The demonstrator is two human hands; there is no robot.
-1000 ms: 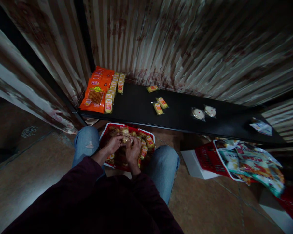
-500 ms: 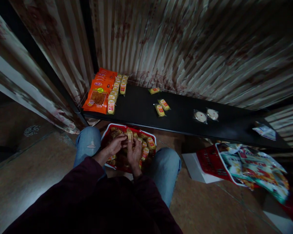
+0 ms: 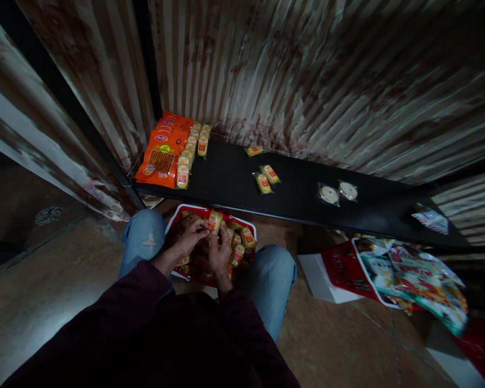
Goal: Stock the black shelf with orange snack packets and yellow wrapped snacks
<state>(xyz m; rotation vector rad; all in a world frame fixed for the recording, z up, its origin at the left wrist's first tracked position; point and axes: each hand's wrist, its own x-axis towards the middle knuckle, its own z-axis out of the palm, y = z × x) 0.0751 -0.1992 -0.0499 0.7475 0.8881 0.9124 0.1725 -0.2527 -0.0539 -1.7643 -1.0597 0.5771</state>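
Between my knees is a red basket [image 3: 252,222] with a white rim, filled with small yellow wrapped snack cakes [image 3: 237,254]. Above it, my left hand [image 3: 193,237] and my right hand [image 3: 220,252] both grip one wrapped snack cake [image 3: 214,220], its red-and-yellow label facing up. The left fingers pinch its left side; the right thumb and fingers hold its lower right. On the black shelf ahead, similar cakes [image 3: 182,172] stand in rows beside orange snack bags [image 3: 159,160].
Loose yellow cakes [image 3: 263,183] and two round white wrapped items [image 3: 328,194] lie on the black shelf [image 3: 299,207]. At its right end is a small packet [image 3: 430,218]. Another red basket [image 3: 343,269] of snack bags stands at right. Striped curtain [image 3: 267,70] hangs behind.
The cake in my hands has turned so its printed label shows more clearly. My hands stay over the basket, and the view has shifted slightly.
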